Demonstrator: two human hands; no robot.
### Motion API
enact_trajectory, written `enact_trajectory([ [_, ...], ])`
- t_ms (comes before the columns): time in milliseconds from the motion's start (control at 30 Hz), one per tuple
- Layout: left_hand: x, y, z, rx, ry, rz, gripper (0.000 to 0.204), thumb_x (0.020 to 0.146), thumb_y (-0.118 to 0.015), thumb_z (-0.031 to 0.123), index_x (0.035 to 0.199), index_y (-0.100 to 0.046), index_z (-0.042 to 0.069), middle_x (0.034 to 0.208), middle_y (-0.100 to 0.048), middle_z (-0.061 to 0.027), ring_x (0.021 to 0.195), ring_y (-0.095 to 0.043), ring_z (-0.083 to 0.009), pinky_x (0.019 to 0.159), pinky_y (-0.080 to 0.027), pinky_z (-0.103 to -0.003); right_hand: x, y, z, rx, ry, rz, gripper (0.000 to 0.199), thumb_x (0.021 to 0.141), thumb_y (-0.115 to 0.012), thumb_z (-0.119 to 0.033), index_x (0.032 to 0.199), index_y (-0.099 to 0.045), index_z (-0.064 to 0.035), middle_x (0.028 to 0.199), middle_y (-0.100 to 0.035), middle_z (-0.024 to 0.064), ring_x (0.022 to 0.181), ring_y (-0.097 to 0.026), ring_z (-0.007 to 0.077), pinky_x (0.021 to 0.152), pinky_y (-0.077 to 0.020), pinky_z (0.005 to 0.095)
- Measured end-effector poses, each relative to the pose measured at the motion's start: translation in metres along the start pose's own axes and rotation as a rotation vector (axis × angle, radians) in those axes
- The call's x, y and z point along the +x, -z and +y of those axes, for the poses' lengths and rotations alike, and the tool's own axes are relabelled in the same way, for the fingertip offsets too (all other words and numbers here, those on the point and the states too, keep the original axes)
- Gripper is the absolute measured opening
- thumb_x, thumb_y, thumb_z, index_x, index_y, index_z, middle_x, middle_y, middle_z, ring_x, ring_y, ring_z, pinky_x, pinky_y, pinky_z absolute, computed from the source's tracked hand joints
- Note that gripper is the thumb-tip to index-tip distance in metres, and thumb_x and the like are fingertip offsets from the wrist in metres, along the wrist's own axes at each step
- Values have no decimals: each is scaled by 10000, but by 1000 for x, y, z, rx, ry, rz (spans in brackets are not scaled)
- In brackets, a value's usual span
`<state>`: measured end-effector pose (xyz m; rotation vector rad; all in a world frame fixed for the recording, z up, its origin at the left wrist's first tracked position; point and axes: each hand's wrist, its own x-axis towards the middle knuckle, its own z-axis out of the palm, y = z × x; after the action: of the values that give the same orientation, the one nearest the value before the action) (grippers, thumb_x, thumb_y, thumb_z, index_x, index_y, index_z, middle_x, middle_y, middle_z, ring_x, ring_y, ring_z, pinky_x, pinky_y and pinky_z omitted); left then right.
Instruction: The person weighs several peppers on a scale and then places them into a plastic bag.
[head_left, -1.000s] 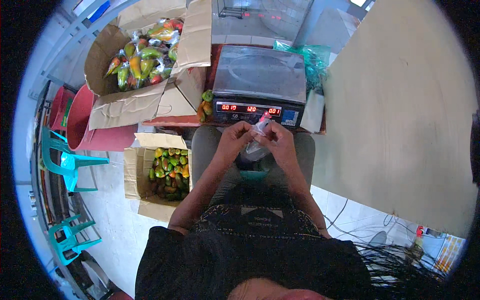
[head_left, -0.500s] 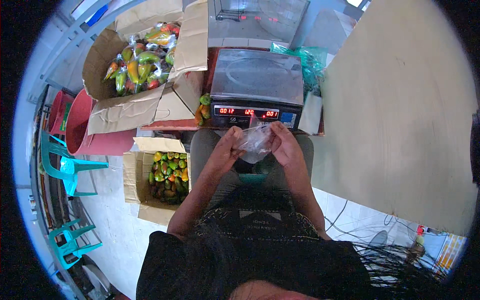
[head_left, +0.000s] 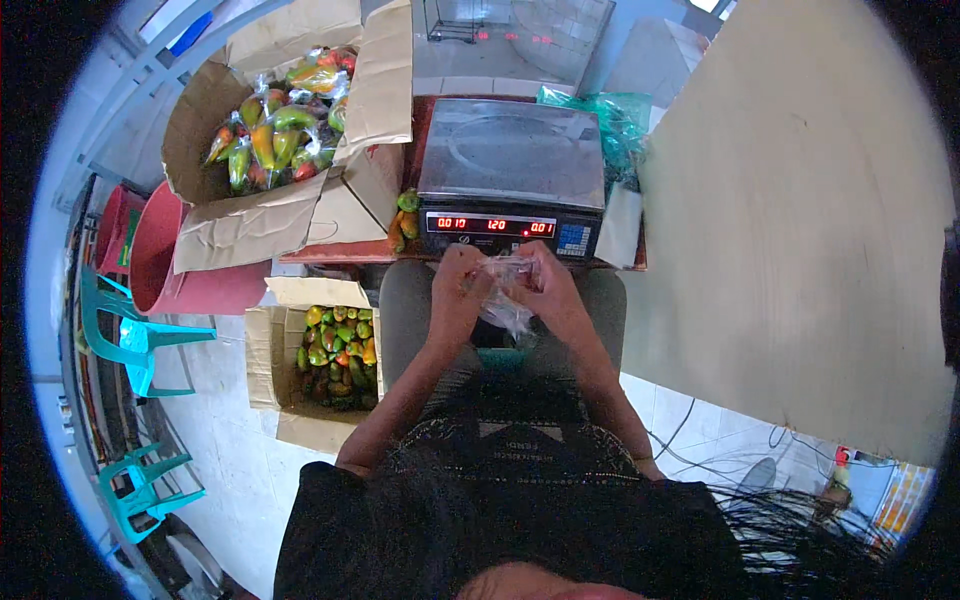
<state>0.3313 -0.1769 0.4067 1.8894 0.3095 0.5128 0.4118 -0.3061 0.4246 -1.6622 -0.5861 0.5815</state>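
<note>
The clear plastic bag (head_left: pixel 507 300) is partly hidden by the fingers (head_left: pixel 478 272); its contents cannot be told.

Thin clear glossy plastic bag (head_left: pixel 505 300); brushed matt metal scale (head_left: pixel 512 152) pan; rough brown cardboard boxes (head_left: pixel 262 215); smooth pale desk (head_left: pixel 800 220).

Bright daylight, soft shadows, fisheye-bent dark rim

Both hands (head_left: pixel 505 290) grip a clear plastic bag (head_left: pixel 505 305) (before the scale (head_left: pixel 510 170)).
</note>
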Motion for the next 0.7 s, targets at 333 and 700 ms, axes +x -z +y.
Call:
enact_trajectory([
  [333, -8, 5, -20, -789, 184, -52, 144, 887, -408, 198, 820, -471, 88, 795, -471, 24, 762, -448, -72, 710, -360, -223, 3, 3, 12, -457, 83, 243, 184, 610, -537, 85, 759, -487, -11, 726, -473, 82, 660, -510, 201, 607, -414, 295],
  [700, -19, 14, -25, -562, 277, -170, 136, 773, -516, 90, 886, -460, 40, 868, -485, -63, 825, -467, -163, 754, -370, -264, 9, 6, 24, 319, 15, 223, 95, 721, -536, 0, 791, -504, -57, 756, -547, 30, 681, -539, 130, 620, -442, 258],
])
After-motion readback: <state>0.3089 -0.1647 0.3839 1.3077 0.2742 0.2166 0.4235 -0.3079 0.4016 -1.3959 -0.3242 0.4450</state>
